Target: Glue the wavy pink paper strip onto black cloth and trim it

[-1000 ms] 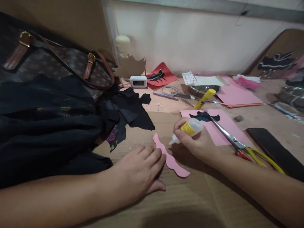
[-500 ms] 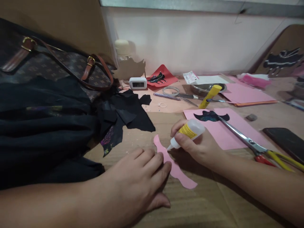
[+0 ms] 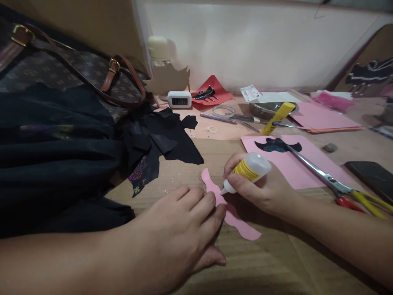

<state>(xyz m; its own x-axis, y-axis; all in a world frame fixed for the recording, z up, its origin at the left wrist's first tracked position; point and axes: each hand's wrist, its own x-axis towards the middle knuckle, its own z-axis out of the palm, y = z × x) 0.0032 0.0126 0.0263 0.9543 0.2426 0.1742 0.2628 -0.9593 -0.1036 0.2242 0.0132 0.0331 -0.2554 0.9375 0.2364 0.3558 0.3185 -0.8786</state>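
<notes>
My L hand (image 3: 190, 223) is loosely flat, fingers a bit bent, thumb out to the side; it grips nothing, fingertips just rest on the pink strip (image 3: 242, 228), which lies on the cardboard (image 3: 245, 264) btwn my hands. My R hand (image 3: 260, 190) is closed round the bottle (image 3: 253, 167), tilted w/ nozzle down at the strip's edge; can't tell if the tip touches. Past my R hand: pink sheet (image 3: 316, 151) w/ black cutout (image 3: 272, 145) on it, scissors (image 3: 333, 180) w/ blade end at the cutout, phone (image 3: 370, 176) near the handles. Yellow stick (image 3: 278, 118) tilts by the sheet's far edge. On the L: black cloth (image 3: 67, 159), bag (image 3: 80, 78) behind. Clock (image 3: 179, 100) at back.
</notes>
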